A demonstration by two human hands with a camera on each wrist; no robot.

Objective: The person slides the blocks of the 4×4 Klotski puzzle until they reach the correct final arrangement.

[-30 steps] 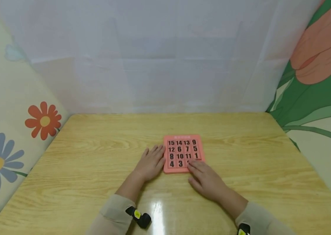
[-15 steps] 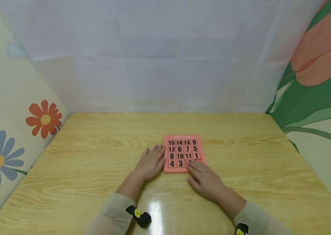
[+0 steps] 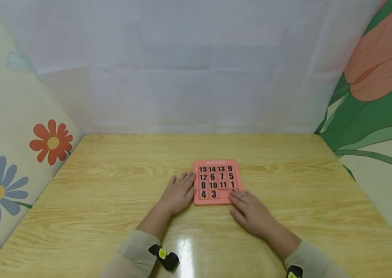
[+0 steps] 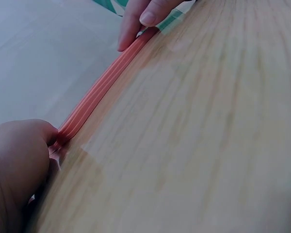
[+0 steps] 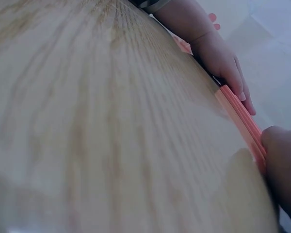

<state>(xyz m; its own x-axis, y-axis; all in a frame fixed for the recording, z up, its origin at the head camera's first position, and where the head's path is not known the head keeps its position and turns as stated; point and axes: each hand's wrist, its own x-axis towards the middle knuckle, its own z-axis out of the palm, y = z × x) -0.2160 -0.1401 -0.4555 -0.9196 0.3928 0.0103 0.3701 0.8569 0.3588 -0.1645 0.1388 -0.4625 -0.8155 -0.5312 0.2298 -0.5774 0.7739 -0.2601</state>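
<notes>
A pink sliding number puzzle (image 3: 213,201) lies flat on the table, its black-numbered tiles facing up. Its third bottom-row slot (image 3: 223,196) is bare, right of the 3 tile (image 3: 214,194). My left hand (image 3: 177,194) rests palm down along the puzzle's left edge, fingers extended and touching the frame. The fingertips of my right hand (image 3: 251,213) press on the bottom right corner, mostly covering the tile there; its number is hidden. In the left wrist view, the puzzle's side (image 4: 97,90) runs between both hands. The right wrist view shows that side (image 5: 240,114) too.
The wood-grain table (image 3: 112,216) stretches around the puzzle. A white sheet (image 3: 196,77) hangs behind it, with flower-printed panels at left (image 3: 15,104) and right (image 3: 373,127). A black wrist camera (image 3: 168,259) sits on the left sleeve.
My right hand has slid right along the puzzle's bottom row, and the tile under its fingertips has shifted from the third slot into the corner. The left hand stays put.
</notes>
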